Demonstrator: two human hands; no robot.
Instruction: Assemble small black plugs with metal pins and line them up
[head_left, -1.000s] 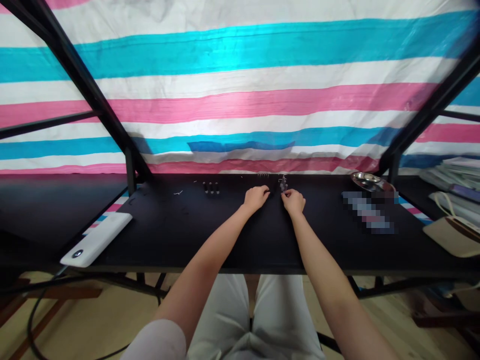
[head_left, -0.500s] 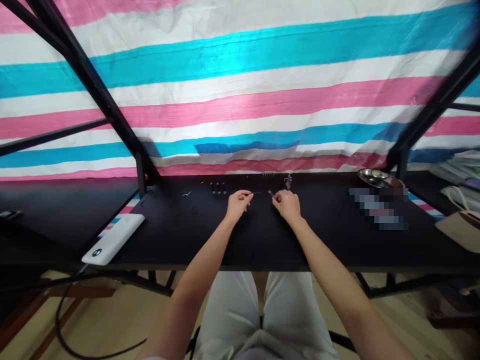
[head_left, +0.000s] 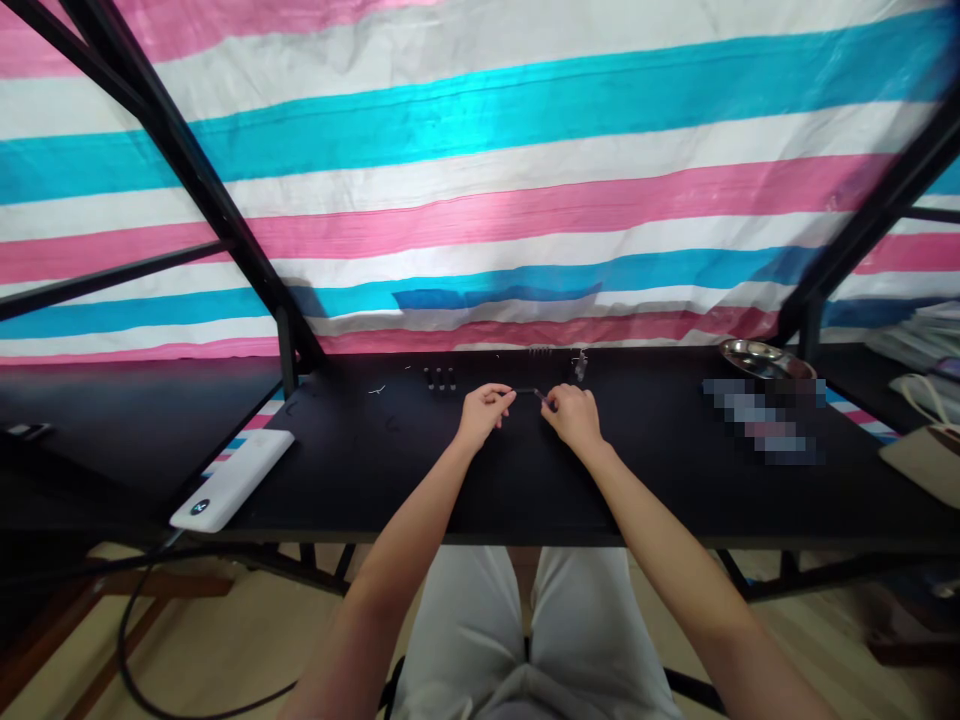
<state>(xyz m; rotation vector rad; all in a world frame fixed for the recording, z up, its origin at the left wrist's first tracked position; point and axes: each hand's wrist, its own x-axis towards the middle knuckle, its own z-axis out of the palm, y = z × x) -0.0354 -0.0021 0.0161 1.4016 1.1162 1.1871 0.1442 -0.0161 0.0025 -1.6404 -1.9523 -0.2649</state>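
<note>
Above the black table (head_left: pixel 345 470), my left hand (head_left: pixel 484 415) pinches the end of a thin dark rod (head_left: pixel 526 390) between thumb and fingers. The rod spans the short gap toward my right hand (head_left: pixel 573 412). That hand is closed on a small dark stick-like piece (head_left: pixel 544 399), whose tip meets or nearly meets the rod; I cannot tell which. Left of my hands stand several short black cylinders (head_left: pixel 441 379). Just beyond my right hand is a small cluster of shiny pieces (head_left: pixel 580 365), too small to name.
A white power bank (head_left: pixel 236 480) with a cable lies at the left edge. A round metal dish (head_left: pixel 765 358) sits at the back right, beside a blurred patch. Tiny pieces (head_left: pixel 540 351) line the back edge. White scraps (head_left: pixel 377 389) lie left. A striped sheet (head_left: pixel 525 190) hangs behind.
The rod in my left hand and the piece in my right hand have come closer together. My left hand has moved slightly right. The view has shifted a little.
</note>
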